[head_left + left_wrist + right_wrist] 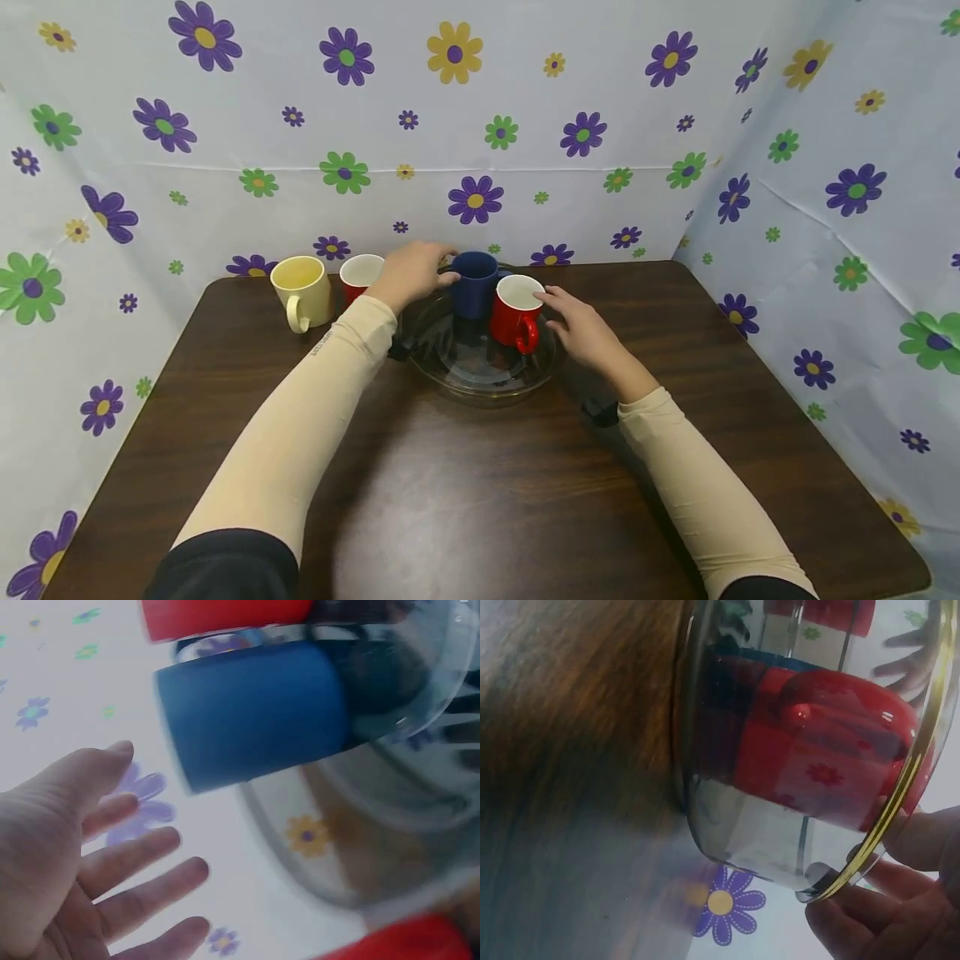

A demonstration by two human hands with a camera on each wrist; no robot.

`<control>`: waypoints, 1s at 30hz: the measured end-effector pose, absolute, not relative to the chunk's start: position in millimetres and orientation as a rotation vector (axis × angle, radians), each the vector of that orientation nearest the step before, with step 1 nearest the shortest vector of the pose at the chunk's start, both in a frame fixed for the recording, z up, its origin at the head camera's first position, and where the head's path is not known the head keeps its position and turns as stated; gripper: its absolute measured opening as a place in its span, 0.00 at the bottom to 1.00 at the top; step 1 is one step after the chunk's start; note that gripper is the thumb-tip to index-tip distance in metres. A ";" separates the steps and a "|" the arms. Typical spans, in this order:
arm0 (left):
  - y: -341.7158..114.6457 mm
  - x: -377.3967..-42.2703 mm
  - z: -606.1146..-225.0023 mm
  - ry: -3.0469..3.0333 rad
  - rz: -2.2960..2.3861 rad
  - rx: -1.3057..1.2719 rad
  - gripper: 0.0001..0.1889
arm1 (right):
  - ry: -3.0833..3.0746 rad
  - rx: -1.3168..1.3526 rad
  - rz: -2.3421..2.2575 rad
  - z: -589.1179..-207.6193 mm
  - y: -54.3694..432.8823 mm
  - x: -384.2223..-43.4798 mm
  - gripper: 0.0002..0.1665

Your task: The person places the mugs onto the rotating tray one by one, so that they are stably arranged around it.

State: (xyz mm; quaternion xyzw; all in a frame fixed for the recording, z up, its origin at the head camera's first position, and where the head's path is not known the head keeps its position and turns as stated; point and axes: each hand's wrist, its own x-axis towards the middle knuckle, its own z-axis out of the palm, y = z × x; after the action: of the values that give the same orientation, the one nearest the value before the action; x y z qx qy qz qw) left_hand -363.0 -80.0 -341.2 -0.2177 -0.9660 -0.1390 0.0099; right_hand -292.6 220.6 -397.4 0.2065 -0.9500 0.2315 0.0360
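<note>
A blue mug (pixel 472 287) and a red mug (pixel 516 310), white inside, stand in a clear glass bowl (pixel 480 385). My left hand (pixel 416 273) is at the blue mug's left side. In the left wrist view its fingers are spread and relaxed, with a gap to the blue mug (pixel 251 716). My right hand (pixel 587 332) is at the right of the red mug, fingertips at its rim. The right wrist view has the red mug (pixel 825 750) behind the bowl's glass, with the right hand's fingers (pixel 870 915) beside the bowl's rim (pixel 889 814).
Left of the bowl, a second red mug (pixel 362 272) is partly hidden by my left hand. Beside it stands a yellow mug (pixel 303 292), handle toward me. The brown wooden table (pixel 480 500) meets a flower-patterned white sheet (pixel 420 100) at the back and right.
</note>
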 end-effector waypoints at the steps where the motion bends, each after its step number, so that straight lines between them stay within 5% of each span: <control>1: -83.9 -359.5 -337.4 -3.010 -0.415 -0.671 0.26 | -2.919 0.631 0.707 -397.3 221.0 -292.4 0.34; 12: -133.9 -298.2 -340.3 -3.162 -0.213 -0.688 0.25 | -2.839 0.604 0.720 -393.5 220.5 -299.7 0.27; 23: -143.2 -284.8 -365.9 -3.171 -0.369 -0.703 0.40 | -2.775 0.542 0.841 -399.2 209.7 -305.4 0.14; 30: -146.2 -285.7 -376.8 -3.135 -0.482 -0.744 0.30 | -2.750 0.466 0.842 -399.1 204.2 -305.0 0.12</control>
State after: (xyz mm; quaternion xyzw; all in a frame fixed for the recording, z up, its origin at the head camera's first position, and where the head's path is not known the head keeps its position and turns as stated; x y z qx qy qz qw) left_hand -285.7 -146.2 -376.8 -0.2279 -0.9607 -0.1477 -0.0581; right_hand -305.0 204.2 -399.1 0.1589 -0.9378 0.2870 0.1137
